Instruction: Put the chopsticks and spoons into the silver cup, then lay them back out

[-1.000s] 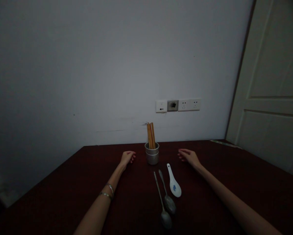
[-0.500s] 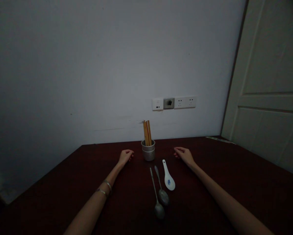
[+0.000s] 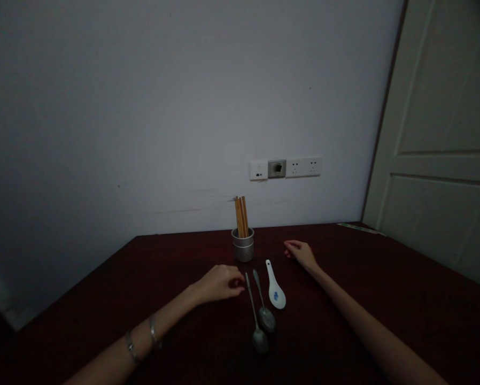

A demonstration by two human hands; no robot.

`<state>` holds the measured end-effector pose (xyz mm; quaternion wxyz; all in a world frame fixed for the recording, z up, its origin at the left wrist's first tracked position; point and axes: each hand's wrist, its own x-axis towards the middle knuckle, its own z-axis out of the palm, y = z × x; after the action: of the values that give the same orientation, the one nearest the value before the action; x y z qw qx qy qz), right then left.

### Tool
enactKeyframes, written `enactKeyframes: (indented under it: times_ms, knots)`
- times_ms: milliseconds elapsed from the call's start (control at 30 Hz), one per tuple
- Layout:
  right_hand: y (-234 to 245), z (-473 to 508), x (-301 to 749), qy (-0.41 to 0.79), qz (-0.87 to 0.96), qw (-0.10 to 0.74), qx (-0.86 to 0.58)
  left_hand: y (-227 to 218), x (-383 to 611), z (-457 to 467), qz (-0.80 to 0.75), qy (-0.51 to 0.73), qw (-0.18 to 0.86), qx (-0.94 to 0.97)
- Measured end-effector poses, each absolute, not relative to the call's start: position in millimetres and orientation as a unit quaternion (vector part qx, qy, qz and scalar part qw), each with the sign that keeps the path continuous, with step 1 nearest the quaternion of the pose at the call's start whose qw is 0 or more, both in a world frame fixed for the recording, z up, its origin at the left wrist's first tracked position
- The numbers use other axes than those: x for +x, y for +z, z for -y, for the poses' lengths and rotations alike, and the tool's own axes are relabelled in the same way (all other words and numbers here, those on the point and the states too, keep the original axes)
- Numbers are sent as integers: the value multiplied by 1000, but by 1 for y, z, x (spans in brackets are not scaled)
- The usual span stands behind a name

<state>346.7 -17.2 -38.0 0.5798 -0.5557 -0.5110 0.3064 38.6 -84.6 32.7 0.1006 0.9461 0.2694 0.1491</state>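
My left hand [image 3: 221,283] reaches over the table with thumb and fingers apart, empty. Its fingertips are right beside the handle end of a long metal spoon [image 3: 260,341]; I cannot tell whether they touch. A second metal spoon [image 3: 267,320] lies just right of it, bowl towards me. Further right is a white soup spoon [image 3: 277,295] with a blue mark in its bowl. My right hand [image 3: 300,254] rests on the table beyond that spoon, fingers loosely curled together around nothing. Behind the spoons, a metal cup [image 3: 244,250] stands upright holding several wooden chopsticks [image 3: 241,218].
The dark red table [image 3: 176,342] reaches back to a pale wall [image 3: 184,107]. Switches and sockets [image 3: 303,167] are set in the wall above the cup. A panelled door [image 3: 444,133] stands at the right. A thin strip [image 3: 360,229] lies near the table's back right edge.
My left hand has moved right and nearer to me, from left of the cup to the metal spoon's handle, and its fingers have parted. My right hand has stayed in place.
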Motion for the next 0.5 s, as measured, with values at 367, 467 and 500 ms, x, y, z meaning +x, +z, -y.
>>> enactKeyframes:
  times_ms: [367,467,500]
  knots:
    - [-40,15,349,291,527,566,-564,25,54,113,-175,51,-65,981]
    - [-38,17,347,285,530,567,-562,25,54,114,-170,52,-84,981]
    - [-37,18,346,286,529,568,-561,25,54,115,-166,52,-89,981]
